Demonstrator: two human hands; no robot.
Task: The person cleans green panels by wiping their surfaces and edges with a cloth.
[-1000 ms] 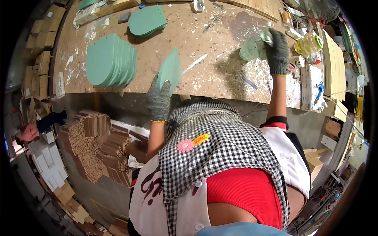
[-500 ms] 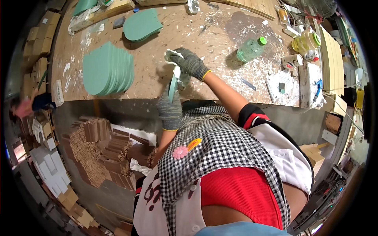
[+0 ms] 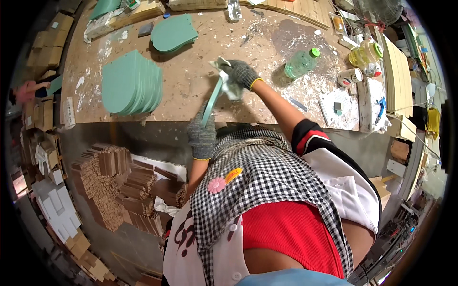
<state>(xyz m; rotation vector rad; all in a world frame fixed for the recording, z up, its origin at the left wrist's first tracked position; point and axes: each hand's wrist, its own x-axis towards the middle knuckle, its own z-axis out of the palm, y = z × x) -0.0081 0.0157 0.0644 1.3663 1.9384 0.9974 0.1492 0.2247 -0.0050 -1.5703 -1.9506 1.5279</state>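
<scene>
On the left of the counter (image 3: 186,71) are two stacks of round-ended green panels: one larger stack (image 3: 126,83) near the front edge, its sheets too close to count, and one smaller stack (image 3: 172,34) behind it. Next, the left gloved hand (image 3: 201,136) has its fingers pinching the lower end of one green panel (image 3: 213,101), seen edge-on. One white cloth (image 3: 233,90) touches its upper part, bunched in the fingers of the right gloved hand (image 3: 242,75). Farther right are one green-capped bottle (image 3: 298,66), one paper cup (image 3: 348,76) and one yellowish bottle (image 3: 363,56).
</scene>
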